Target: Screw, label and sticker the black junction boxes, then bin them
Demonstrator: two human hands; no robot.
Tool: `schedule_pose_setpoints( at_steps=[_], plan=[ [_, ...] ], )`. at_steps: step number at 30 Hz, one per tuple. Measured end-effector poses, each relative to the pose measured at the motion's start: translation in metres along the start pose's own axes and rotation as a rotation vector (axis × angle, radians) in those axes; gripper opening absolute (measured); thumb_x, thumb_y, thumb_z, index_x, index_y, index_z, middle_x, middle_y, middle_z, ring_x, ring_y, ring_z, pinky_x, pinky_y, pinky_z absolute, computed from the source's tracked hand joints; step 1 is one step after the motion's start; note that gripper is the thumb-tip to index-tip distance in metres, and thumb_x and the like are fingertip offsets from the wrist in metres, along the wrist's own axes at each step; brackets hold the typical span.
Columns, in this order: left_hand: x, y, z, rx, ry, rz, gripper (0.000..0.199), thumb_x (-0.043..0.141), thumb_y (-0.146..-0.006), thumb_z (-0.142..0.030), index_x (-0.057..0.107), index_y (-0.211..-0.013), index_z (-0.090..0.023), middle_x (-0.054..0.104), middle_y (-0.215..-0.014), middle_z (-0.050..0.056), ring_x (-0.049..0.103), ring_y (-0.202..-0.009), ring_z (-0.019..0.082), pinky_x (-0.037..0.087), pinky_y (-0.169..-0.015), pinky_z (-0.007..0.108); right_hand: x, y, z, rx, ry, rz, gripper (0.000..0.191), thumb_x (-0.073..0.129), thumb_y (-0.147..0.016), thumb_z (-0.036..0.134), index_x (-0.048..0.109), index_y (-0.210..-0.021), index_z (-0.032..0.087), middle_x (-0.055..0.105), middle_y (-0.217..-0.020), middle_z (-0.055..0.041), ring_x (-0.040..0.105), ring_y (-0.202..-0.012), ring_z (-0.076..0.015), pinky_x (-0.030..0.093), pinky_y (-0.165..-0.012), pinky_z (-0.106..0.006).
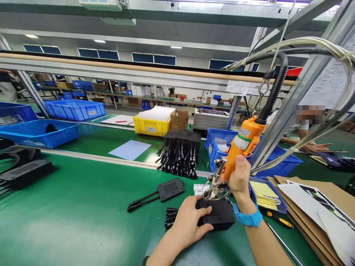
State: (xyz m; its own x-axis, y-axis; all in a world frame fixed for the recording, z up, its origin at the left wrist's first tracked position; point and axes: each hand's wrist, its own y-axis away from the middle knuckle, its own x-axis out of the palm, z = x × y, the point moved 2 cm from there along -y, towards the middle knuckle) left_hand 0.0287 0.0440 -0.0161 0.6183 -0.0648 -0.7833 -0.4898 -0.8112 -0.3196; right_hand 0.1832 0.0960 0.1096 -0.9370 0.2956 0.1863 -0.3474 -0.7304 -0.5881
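Observation:
My right hand (240, 176) is wrapped round an orange electric screwdriver (240, 144), which hangs from a black cable and tilts down to the left. Its metal tip end, with thin clear tubes about it, is over the far left edge of a black ribbed box (217, 214). My left hand (191, 218) grips this box from the left, fingers across its top and thumb at the near side. Black connectors (171, 218) stick out left of the box. Another flat black box with two cables (171, 189) lies behind and to the left on the green table (83, 207).
Stacked black units with cables (181, 147) stand behind, near a yellow bin (151, 126) and a blue bin (212, 147). Cardboard and papers (318, 210), yellow slips (264, 194) and a yellow-black handled tool (280, 219) lie right. Another person's hand (316, 147) is beyond the frame post.

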Motion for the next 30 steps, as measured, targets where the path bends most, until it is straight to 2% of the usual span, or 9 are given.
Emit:
schedule_pose_setpoints(
  at_steps=[4, 10, 12, 15, 21, 25, 30],
  plan=[
    [-0.001, 0.0, -0.001, -0.018, -0.01, 0.02, 0.051, 0.083, -0.07, -0.043, 0.07, -0.117, -0.03, 0.055, -0.126, 0.013, 0.054, -0.116, 0.035, 0.045, -0.1, 0.05, -0.002, 0.005, 0.014, -0.032, -0.026, 0.003, 0.044, 0.05, -0.086, 0.06, 0.064, -0.092, 0.019, 0.056, -0.055, 0.0021, 0.049, -0.036, -0.0127, 0.038, -0.03, -0.024],
    [-0.002, -0.002, -0.002, -0.049, 0.03, 0.086, 0.047, 0.08, -0.073, -0.04, 0.07, -0.118, -0.027, 0.05, -0.133, 0.015, 0.052, -0.122, 0.035, 0.044, -0.102, 0.048, -0.014, -0.01, 0.073, -0.112, -0.026, -0.09, 0.045, 0.045, -0.091, 0.058, 0.07, -0.101, 0.021, 0.059, -0.06, -0.0003, 0.053, -0.04, -0.0135, 0.045, -0.035, -0.027],
    [-0.003, -0.002, -0.002, -0.067, 0.058, 0.112, 0.047, 0.08, -0.074, -0.038, 0.069, -0.118, -0.026, 0.048, -0.135, 0.015, 0.054, -0.121, 0.034, 0.046, -0.101, 0.046, -0.017, -0.012, 0.083, -0.117, -0.028, -0.09, 0.048, 0.042, -0.092, 0.06, 0.069, -0.103, 0.022, 0.059, -0.061, -0.0007, 0.055, -0.042, -0.0147, 0.045, -0.035, -0.028],
    [-0.004, -0.002, -0.003, -0.075, 0.085, 0.117, 0.047, 0.08, -0.074, -0.035, 0.069, -0.119, -0.026, 0.047, -0.135, 0.013, 0.056, -0.119, 0.033, 0.047, -0.102, 0.044, -0.02, -0.008, 0.079, -0.05, -0.031, -0.06, 0.048, 0.043, -0.091, 0.06, 0.069, -0.104, 0.023, 0.061, -0.064, -0.0014, 0.057, -0.044, -0.0154, 0.047, -0.036, -0.029],
    [-0.006, -0.001, -0.004, -0.069, 0.116, 0.1, 0.038, 0.08, -0.074, -0.036, 0.072, -0.11, -0.026, 0.048, -0.134, 0.01, 0.057, -0.118, 0.032, 0.047, -0.101, 0.043, -0.019, 0.011, 0.044, 0.088, -0.049, -0.022, 0.049, 0.049, -0.087, 0.062, 0.065, -0.109, 0.021, 0.061, -0.062, -0.0003, 0.057, -0.045, -0.0166, 0.046, -0.037, -0.03],
    [-0.006, -0.001, -0.005, -0.062, 0.11, 0.103, 0.032, 0.078, -0.075, -0.036, 0.073, -0.105, -0.025, 0.048, -0.135, 0.01, 0.055, -0.119, 0.033, 0.047, -0.101, 0.043, -0.019, 0.019, 0.033, 0.086, -0.022, -0.012, 0.047, 0.048, -0.088, 0.061, 0.065, -0.106, 0.021, 0.059, -0.059, 0.0009, 0.055, -0.043, -0.0154, 0.045, -0.037, -0.027],
    [-0.003, 0.0, -0.004, -0.054, 0.092, 0.083, 0.038, 0.078, -0.075, -0.037, 0.071, -0.111, -0.024, 0.048, -0.134, 0.011, 0.055, -0.118, 0.033, 0.046, -0.102, 0.044, -0.018, 0.029, 0.035, 0.008, 0.077, -0.011, 0.048, 0.048, -0.087, 0.063, 0.065, -0.099, 0.02, 0.057, -0.055, 0.001, 0.053, -0.042, -0.0147, 0.042, -0.036, -0.025]
  ],
)
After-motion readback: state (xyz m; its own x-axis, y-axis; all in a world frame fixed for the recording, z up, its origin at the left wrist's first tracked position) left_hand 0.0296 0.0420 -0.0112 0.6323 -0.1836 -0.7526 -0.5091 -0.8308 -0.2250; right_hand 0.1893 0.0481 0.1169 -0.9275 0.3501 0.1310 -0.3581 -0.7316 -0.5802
